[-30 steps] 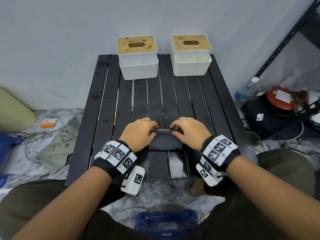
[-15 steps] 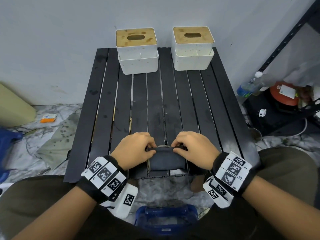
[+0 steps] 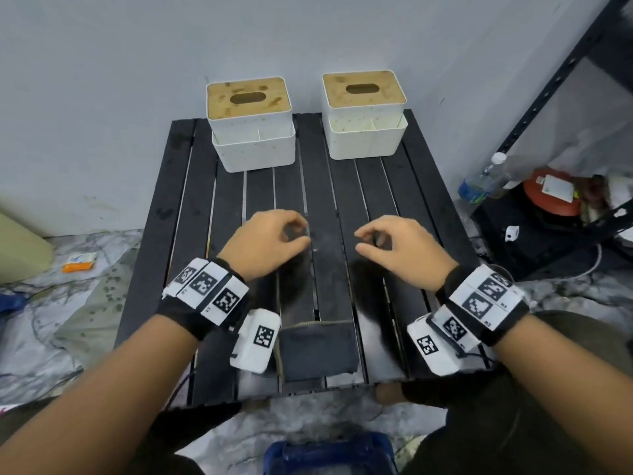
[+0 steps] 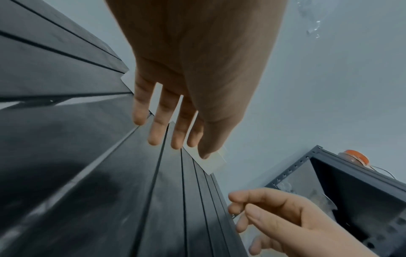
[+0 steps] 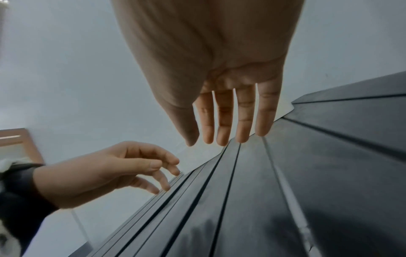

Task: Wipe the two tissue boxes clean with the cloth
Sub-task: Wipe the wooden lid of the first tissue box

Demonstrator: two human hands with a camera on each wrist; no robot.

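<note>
Plain grey wall [image 3: 102,80], marbled floor [image 3: 37,337], black slatted table [image 3: 342,186], dark metal shelving [image 3: 548,97]

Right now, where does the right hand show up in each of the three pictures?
Head: the right hand is right of centre, over the table, holding nothing.
Left wrist: the right hand is in the lower right corner, fingers loosely curled.
Right wrist: the right hand fills the top centre, fingers pointing down the picture.
Shared landmark: the black slatted table beneath it.
</note>
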